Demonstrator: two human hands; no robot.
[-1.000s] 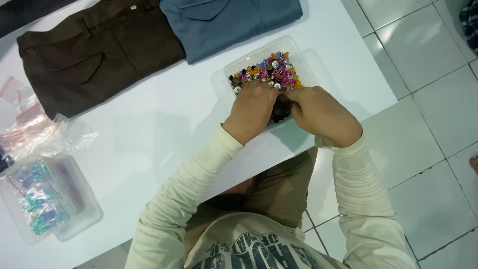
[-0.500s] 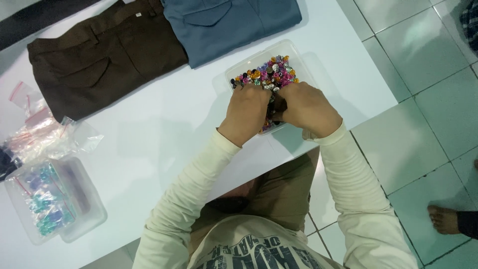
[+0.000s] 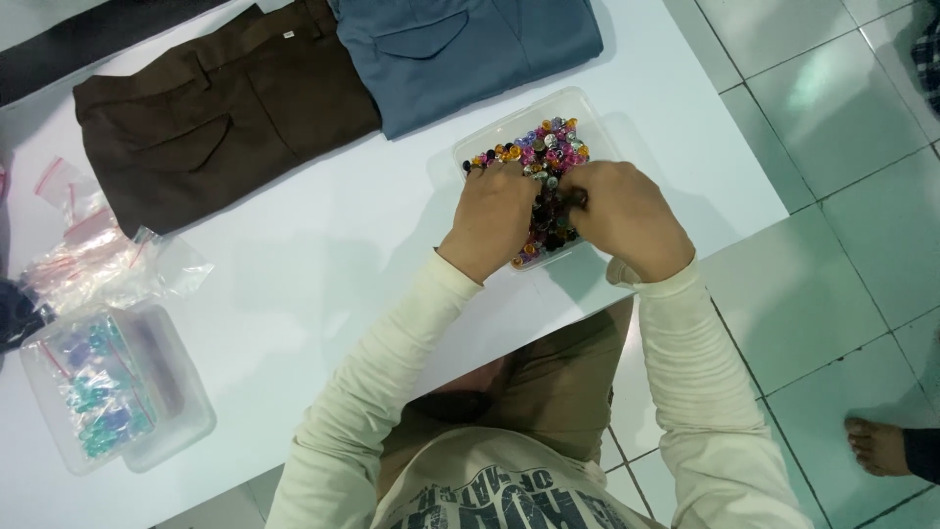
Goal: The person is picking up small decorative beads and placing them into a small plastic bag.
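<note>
Two clear plastic containers are sitting on the white tabletop [image 3: 323,294], one at each side of the scene. At the far left, a clear lidded plastic box of pale blue and purple beads [image 3: 108,392] is resting near the edge, with a heap of small clear zip bags with red seals [image 3: 98,255] lying just above it. Further right, a folded dark brown pair of trousers [image 3: 215,118] is lying along the far side, touching a folded blue-grey pair of trousers [image 3: 470,49] beside it. Right of centre, the open clear plastic tray of mixed coloured beads [image 3: 548,147] is standing near the tabletop's right edge, just below the blue-grey garment. The left hand [image 3: 494,220] is pressing down into the beads, fingers curled among them; whether its grip is closing on any bead cannot be told. The right hand [image 3: 627,220] is lying over the tray's right side, its fingertips meeting the left hand's above the dark beads, its grip likewise hidden. At the far right, another person's bare foot [image 3: 881,446] is standing on the pale green floor tiles [image 3: 842,127].
</note>
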